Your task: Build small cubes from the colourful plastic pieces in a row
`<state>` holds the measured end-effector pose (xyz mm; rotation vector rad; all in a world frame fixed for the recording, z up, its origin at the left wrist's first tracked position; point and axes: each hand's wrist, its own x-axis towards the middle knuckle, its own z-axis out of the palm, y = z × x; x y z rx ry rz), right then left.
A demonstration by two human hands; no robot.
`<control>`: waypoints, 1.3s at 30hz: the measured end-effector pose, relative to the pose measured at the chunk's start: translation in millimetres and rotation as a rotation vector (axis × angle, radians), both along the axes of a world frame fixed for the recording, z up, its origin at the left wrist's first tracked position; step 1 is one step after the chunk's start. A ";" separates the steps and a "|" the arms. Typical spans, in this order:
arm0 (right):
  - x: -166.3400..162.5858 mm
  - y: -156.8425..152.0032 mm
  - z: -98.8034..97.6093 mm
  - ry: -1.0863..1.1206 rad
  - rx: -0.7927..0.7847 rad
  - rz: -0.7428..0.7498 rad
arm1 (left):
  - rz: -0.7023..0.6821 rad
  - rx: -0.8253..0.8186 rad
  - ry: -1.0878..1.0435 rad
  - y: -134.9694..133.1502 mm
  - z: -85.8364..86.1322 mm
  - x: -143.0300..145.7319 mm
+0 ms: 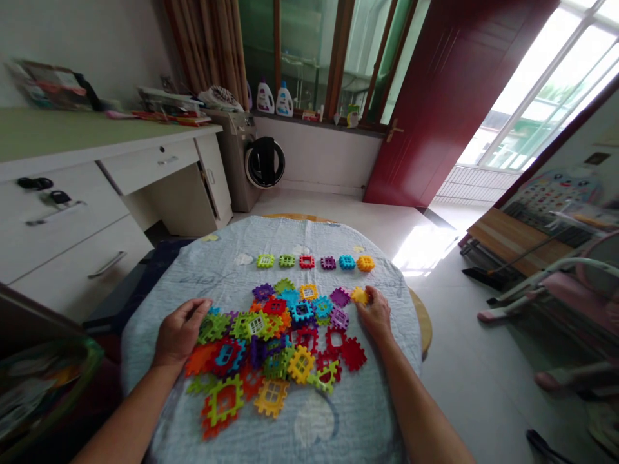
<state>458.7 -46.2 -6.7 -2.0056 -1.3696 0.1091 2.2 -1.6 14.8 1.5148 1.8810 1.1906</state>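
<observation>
As the right hand [378, 314] pinches a yellow tile [358, 295] (likely light, stiff; best edge-held), cannot tell whether the left hand [178, 330] is closed.

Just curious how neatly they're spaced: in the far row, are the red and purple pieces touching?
Apart: the head view shows pale tablecloth between the red piece and the purple piece.

A room in a home, shown by a washing machine [236, 154] placed near the window [309, 51], detergent bottles [284, 102] kept on the sill [300, 120], a curtain [207, 48] hung beside, toy pieces [259, 349] spread over a cloth-covered desk [314, 240].
</observation>
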 end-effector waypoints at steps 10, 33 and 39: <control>1.7 -1.1 0.3 0.175 0.083 0.049 | -0.001 0.051 0.046 1.5 -4.4 -0.5; -115.1 83.9 57.2 -0.292 -0.454 0.505 | -0.029 0.149 0.083 1.2 -4.6 0.3; -104.3 91.6 64.1 -0.277 -0.371 0.520 | -0.032 0.141 0.084 1.3 -3.5 1.6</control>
